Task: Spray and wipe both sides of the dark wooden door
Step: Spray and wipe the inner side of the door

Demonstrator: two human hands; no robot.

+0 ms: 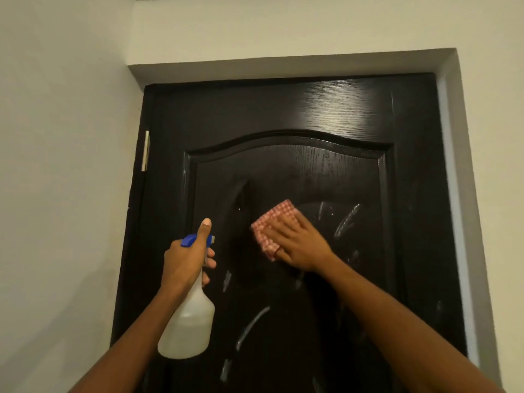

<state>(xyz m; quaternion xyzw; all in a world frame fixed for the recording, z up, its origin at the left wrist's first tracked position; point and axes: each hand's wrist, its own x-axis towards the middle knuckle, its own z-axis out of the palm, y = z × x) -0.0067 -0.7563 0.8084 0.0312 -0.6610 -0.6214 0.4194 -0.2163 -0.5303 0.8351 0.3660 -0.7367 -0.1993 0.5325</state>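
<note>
1. Head view: the dark wooden door (283,114) stands closed, streaked with wet marks.
2. Left hand (185,258) grips a spray bottle (188,327) by its neck.
3. Right hand (297,243), fingers flat, presses a checked cloth (272,225) against the door's arched panel.

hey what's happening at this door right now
A person is cleaning the dark wooden door. Their right hand presses a red-and-white checked cloth flat against the arched centre panel. Their left hand grips a translucent spray bottle with a blue spray head, held upright near the door and part full of liquid. Pale wet streaks show on the panel below and to the right of the cloth, so that area is not yet wiped dry.
</note>
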